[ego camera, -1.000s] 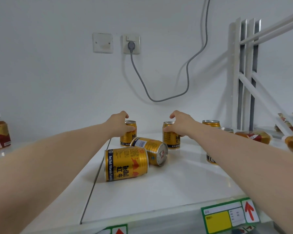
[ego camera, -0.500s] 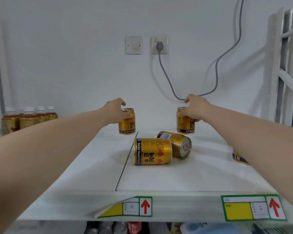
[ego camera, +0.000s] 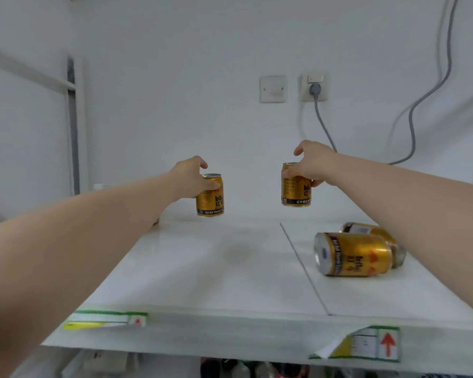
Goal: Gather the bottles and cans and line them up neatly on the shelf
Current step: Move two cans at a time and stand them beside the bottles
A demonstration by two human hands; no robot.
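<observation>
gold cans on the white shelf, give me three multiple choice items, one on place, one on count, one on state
1. Where do the cans lying on their sides rest?
A. on the right part of the shelf
B. against the left frame
C. on the floor

2. How many gold cans show in the head view?
A. two
B. four
C. six

3. What state is the can in the left hand in?
A. crushed flat
B. lying on its side
C. upright and gripped

Answers:
1. A, since the nearer tipped can and the farther tipped can behind it lie right of the seam in the shelf.
2. B, one can in each hand plus the two tipped ones.
3. C, the left hand wraps the left can, which stands upright; the right hand likewise grips the right can.
</observation>
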